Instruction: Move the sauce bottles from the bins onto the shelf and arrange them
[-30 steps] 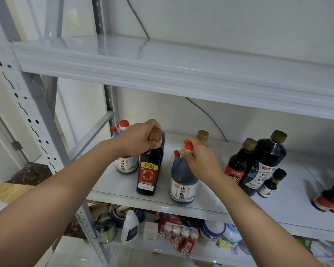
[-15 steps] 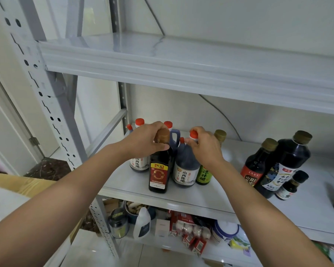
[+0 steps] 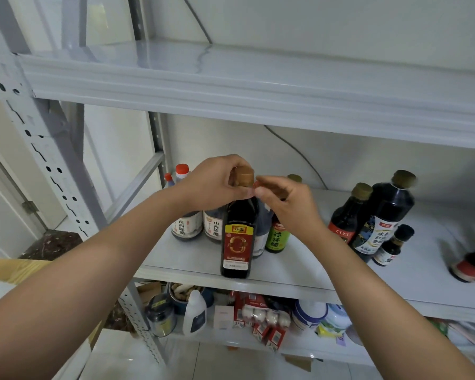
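Observation:
My left hand [image 3: 217, 185] grips the brown cap of a tall dark bottle with a red and yellow label [image 3: 237, 242], upright at the front of the white middle shelf [image 3: 313, 275]. My right hand [image 3: 283, 201] pinches the red cap of a vinegar jug [image 3: 261, 237] that stands mostly hidden just behind the tall bottle. Two more red-capped vinegar jugs [image 3: 187, 226] stand at the shelf's back left. A green-labelled bottle [image 3: 279, 237] sits right beside the held jug, partly behind my right hand.
Three dark bottles [image 3: 381, 223] cluster further right on the same shelf, and a bottle with a red band [image 3: 472, 267] lies at the right edge. The upper shelf [image 3: 258, 89] hangs close above. Jars, boxes and packets crowd the lower shelf [image 3: 244, 316]. A perforated upright post [image 3: 39, 149] stands left.
My right hand has slid the vinegar jug left and back, tucking it behind the tall bottle. The left hand has stayed on that bottle's cap.

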